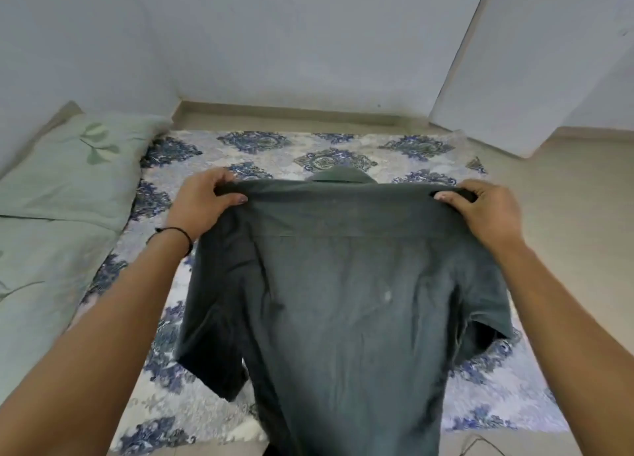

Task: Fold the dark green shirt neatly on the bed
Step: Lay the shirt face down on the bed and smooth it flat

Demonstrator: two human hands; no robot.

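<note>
Fingers [221,178] of left hand [200,203] and right hand [487,212] clamp dark green shirt [343,284] shoulders.

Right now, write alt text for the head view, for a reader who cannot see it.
A person holds a dark green shirt by its shoulders, its back toward the camera, left grip and right grip each pinching one shoulder. Beneath is a bed with a blue-patterned sheet and a pale green pillow at left.

A pale green pillow [79,167] lies near a white wall [308,36].
</note>
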